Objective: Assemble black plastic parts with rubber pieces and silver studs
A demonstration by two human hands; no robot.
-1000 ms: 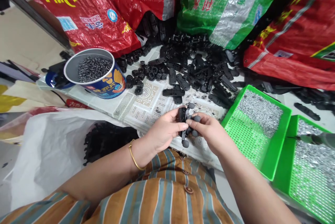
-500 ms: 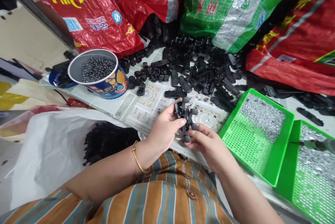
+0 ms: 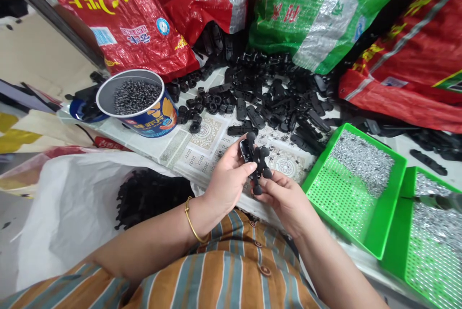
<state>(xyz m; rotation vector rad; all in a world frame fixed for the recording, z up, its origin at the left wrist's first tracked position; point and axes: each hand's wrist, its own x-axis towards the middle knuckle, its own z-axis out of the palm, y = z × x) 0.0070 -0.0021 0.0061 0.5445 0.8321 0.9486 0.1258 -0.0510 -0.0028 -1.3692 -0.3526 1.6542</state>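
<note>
A black plastic assembly (image 3: 258,159) with several round knobs is held up just above the front edge of the table. My left hand (image 3: 231,172) is closed around its left side, with the thumb pressed across its front. At its lower right, the fingertips of my right hand (image 3: 283,196) pinch the assembly near a lower knob; the exact grip is partly hidden. Behind my hands lies a heap of loose black plastic parts (image 3: 277,95), some long and flat, others short and ring-shaped.
To the right stand two green perforated trays (image 3: 375,232) holding small silvery pieces. A blue tub (image 3: 151,126) of small dark pieces is at the left. Red bags (image 3: 144,25) and a green bag (image 3: 281,25) line the back. A white sack (image 3: 72,193) with black parts lies lower left.
Both hands keep the black assembly in nearly the same place. It looks very slightly turned or shifted to the left, and the view itself has moved a little.
</note>
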